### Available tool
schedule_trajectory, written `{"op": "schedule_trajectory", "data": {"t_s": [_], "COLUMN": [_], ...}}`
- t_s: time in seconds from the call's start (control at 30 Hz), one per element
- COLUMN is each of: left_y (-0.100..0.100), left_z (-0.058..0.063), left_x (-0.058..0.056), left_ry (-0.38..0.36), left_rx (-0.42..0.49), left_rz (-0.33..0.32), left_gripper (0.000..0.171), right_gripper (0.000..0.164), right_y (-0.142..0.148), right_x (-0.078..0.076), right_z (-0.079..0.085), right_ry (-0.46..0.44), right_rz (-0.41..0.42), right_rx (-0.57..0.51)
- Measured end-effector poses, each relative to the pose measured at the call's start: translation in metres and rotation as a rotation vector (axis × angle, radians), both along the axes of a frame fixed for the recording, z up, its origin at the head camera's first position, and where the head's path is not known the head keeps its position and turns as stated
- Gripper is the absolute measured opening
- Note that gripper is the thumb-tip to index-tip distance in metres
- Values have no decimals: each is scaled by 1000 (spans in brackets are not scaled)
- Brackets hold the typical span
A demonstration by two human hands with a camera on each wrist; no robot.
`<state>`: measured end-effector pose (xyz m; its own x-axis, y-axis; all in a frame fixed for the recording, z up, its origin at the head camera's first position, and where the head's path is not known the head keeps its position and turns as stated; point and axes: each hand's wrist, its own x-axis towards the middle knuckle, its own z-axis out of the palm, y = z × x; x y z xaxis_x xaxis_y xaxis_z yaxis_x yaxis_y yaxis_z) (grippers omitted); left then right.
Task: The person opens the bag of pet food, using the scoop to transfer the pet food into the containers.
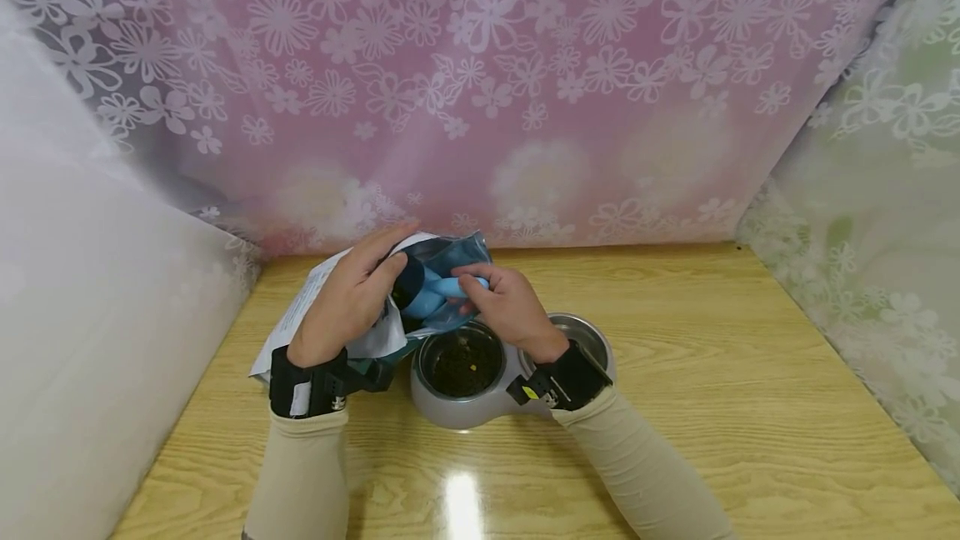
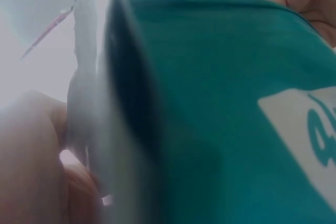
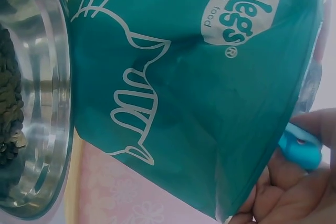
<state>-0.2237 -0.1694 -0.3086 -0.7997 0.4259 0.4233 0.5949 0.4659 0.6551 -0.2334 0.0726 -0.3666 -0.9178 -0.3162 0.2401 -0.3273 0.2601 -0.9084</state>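
Clock references apply to the head view, centred on the twin feeder (image 1: pixel 465 415), with 12 o'clock at the far table edge.

The pet food bag (image 3: pixel 194 93) is located at 10 o'clock, tilted, with its mouth directed toward 3 o'clock. The teal face carries a white outline drawing of an animal and a "4legs pet food" label; the opposite face is white with print. The bag overlaps the left dish (image 1: pixel 431 357) in the head view; contact between the two cannot be confirmed.

The left hand (image 1: pixel 348 298) is positioned at 10 o'clock. Its grip is closed on the bag near the mouth, with thumb and fingers clamping the white wall.

The right hand (image 1: pixel 516 311) is positioned at 12 o'clock. Its thumb and fingers are pinched together on the handle of the blue scoop (image 1: pixel 435 292). The scoop lies at the bag mouth, between 10 and 11 o'clock, handle pointing to 3 o'clock. Its contents cannot be determined.

The left dish, at 9 o'clock, contains dark pellets (image 1: pixel 459 369) and one small yellow piece. The right dish (image 1: pixel 588 336), between 2 and 3 o'clock, is partly covered by the right wrist. The feeder stands on a wood-grain table (image 1: pixel 750 390); a pink floral curtain (image 1: pixel 555 107) hangs behind, at 12 o'clock.
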Motion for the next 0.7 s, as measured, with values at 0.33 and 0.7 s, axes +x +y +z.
{"op": "schedule_trajectory", "data": {"t_s": [0.33,0.7], "left_y": [-1,-3], "left_z": [0,-1], "left_x": [-1,-2], "left_ry": [15,1], "left_rx": [4,0], "left_rz": [-6,15], "left_gripper": [47,47], "right_gripper": [31,33], "right_y": [-2,3], "right_x": [1,-1], "right_z": [3,8], "right_ry": [26,54], "right_rz": [-118,-167], "right_rx": [-76,-209]}}
